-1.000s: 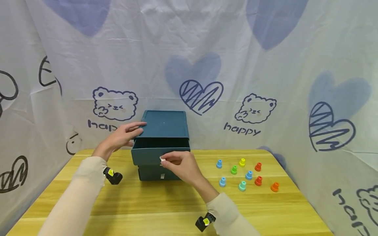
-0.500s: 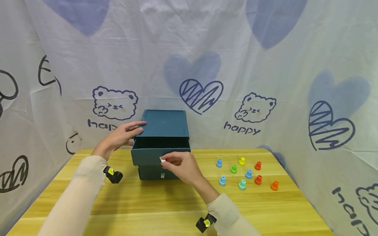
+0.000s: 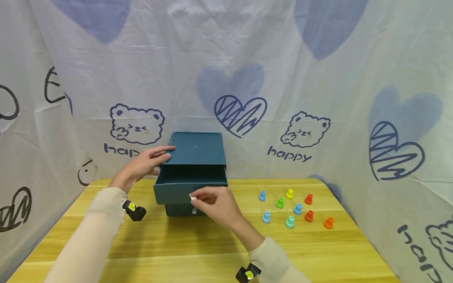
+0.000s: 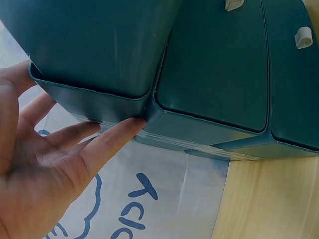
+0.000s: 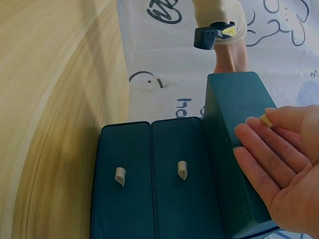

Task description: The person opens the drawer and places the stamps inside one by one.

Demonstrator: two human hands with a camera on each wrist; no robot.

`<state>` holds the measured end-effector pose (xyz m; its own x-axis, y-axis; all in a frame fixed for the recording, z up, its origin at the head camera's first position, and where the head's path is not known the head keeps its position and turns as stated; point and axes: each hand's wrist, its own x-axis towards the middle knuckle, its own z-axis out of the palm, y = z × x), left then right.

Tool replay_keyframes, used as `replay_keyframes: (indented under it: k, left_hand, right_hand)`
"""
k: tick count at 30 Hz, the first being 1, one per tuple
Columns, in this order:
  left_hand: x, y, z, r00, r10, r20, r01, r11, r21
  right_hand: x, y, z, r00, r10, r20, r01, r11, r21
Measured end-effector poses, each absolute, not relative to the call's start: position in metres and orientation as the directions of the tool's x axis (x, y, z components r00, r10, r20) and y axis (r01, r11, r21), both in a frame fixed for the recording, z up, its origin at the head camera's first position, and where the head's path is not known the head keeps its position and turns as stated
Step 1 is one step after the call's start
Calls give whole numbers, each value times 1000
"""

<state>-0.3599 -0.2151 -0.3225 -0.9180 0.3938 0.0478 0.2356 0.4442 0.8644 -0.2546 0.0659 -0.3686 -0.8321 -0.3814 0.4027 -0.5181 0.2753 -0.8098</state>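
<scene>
A dark teal drawer cabinet [image 3: 198, 147] stands on the table in the head view. Its top drawer [image 3: 171, 194] is pulled partway out, and the visible inside looks dark. My right hand [image 3: 221, 206] pinches the small pale pull tab [image 5: 266, 120] on that drawer's front between thumb and finger. My left hand [image 3: 139, 164] rests against the upper left side of the cabinet. In the left wrist view, its fingers [image 4: 112, 144] are spread and touch the cabinet's side. Two lower drawers [image 5: 177, 199] are closed, each with a similar tab.
Several small stepped pegs, blue, yellow, green, red, teal and orange [image 3: 328, 223], stand scattered on the right of the wooden table [image 3: 170, 251]. A printed white cloth [image 3: 247, 157] hangs behind and at both sides.
Over the last half second the top drawer has slid further out towards me, with my right hand drawing back on its tab. My left hand has stayed at the cabinet's side.
</scene>
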Motion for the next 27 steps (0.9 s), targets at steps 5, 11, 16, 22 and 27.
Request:
replay_keyframes:
  k: [5,11,16,22,27]
  left_hand:
    - [-359,-217,-321,-920,390,45,235,454,860]
    - [-359,-217,-321,-919,392,42,230,445,865]
    - [-360,-217,-322,-917,395,46,234,441,867]
    - [-360,-216,-323,-918,395,45,231,438,869]
    - [-359,-217,-323,-921,388,43,228,445,866]
  right_hand:
    - [-250,66,-367,-829,-383,408,-526,282,-802]
    - [-247,68,-365,-820,-396,413,-536,280,-796]
    - [-244,68,-366,-819,-410,402,-530,270,-804]
    - [-237,69,-367,-808,-419,414,-540,246,-805]
    - [-232,69,-366,-804,-416,425,-548,241,-801]
